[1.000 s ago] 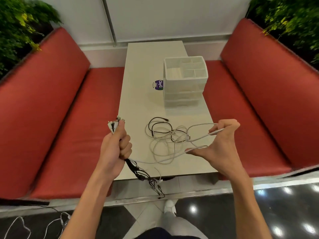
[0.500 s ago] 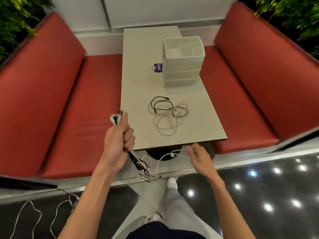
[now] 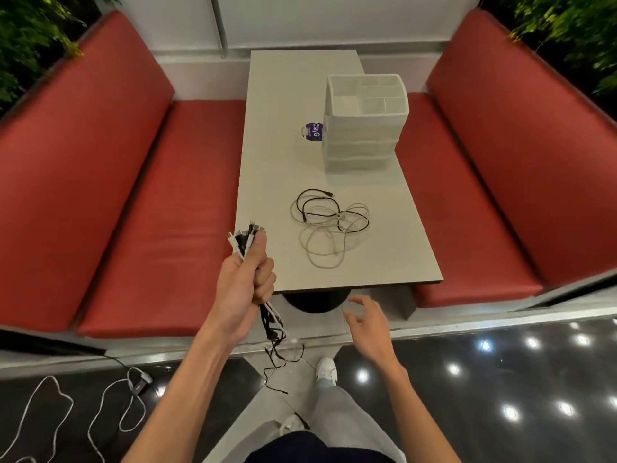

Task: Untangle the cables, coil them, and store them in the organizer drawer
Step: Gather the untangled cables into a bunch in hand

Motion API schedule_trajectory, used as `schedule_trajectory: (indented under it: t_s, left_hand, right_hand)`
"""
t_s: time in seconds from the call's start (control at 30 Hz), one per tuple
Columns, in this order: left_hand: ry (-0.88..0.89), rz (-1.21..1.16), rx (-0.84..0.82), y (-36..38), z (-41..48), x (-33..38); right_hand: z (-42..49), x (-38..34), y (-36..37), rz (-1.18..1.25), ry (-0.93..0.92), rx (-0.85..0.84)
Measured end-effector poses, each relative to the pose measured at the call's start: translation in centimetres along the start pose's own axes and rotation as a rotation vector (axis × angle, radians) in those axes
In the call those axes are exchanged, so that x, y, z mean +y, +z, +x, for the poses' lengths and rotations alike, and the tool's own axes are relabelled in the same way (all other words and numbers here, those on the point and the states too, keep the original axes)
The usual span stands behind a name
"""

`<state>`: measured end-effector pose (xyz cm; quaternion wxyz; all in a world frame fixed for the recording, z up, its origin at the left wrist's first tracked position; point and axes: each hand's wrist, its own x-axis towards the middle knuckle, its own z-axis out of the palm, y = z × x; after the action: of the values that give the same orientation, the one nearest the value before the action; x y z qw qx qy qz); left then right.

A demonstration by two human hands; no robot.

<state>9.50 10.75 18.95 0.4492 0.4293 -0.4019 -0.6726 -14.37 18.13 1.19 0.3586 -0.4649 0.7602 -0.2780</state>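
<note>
Nearest the camera, grey trouser legs and a white shoe (image 3: 327, 369) are seen above a glossy dark floor (image 3: 500, 379) dotted with bright reflections. On that floor, at the lower left, thin white cords (image 3: 50, 409) are sprawled in loose loops.

The left hand (image 3: 243, 289) is clenched into a fist around a bundle of cables (image 3: 247, 240), black and white; the blunt plug ends are fanned out above the thumb, while the thin tails (image 3: 277, 342) are left dangling below the fist, kinked and knotted. The right hand (image 3: 370, 324) is held out empty below the desk's near edge, fingers spread and slightly curled, blurred, nothing gripped.

Further out, a pale, matte, rectangular desk (image 3: 267, 182) is seen on a dark round pedestal. A loose tangle of cables (image 3: 330, 225) is lain near its middle: a thin black cord looped over smooth white rings, well apart from both hands.

Beyond it, toward the right edge, the organizer (image 3: 362, 145) is stood upright: boxy white translucent plastic, stacked drawers shut, the top tray divided into square compartments. Just beside it on the left, a small round purple-and-white tag (image 3: 312, 132) is laid flat.

The desk is flanked by padded red benches (image 3: 167, 195) with a smooth leather-like sheen, and green foliage (image 3: 30, 35) is glimpsed at both far corners.
</note>
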Motion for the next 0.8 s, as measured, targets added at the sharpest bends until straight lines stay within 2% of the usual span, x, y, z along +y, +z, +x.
schedule_trajectory:
  t_s: [0.2,0.4,0.47,0.57,0.63,0.8]
  left_hand:
    - [-0.029,-0.038,0.028,2.0,3.3,-1.8]
    - [-0.052,-0.057,0.087,4.1,6.9,-3.0]
    - [-0.052,-0.065,0.103,4.7,7.9,-3.4]
    - [-0.061,-0.063,0.124,5.3,8.8,-4.1]
    - [-0.067,-0.068,0.134,5.4,9.4,-4.6]
    - [-0.087,-0.059,0.138,5.2,10.8,-4.9]
  right_hand:
    - [5.7,-2.2,-2.4,0.024,-0.114,0.042]
    - [14.4,-2.8,-1.6,-0.037,-0.244,0.063]
    - [17.1,-2.7,-0.7,-0.098,-0.229,-0.012]
    - [19.6,-2.0,1.1,-0.319,-0.218,-0.131]
    - [20.3,-1.3,2.1,-0.379,-0.24,-0.114]
    - [20.6,-1.3,1.2,-0.355,-0.195,-0.077]
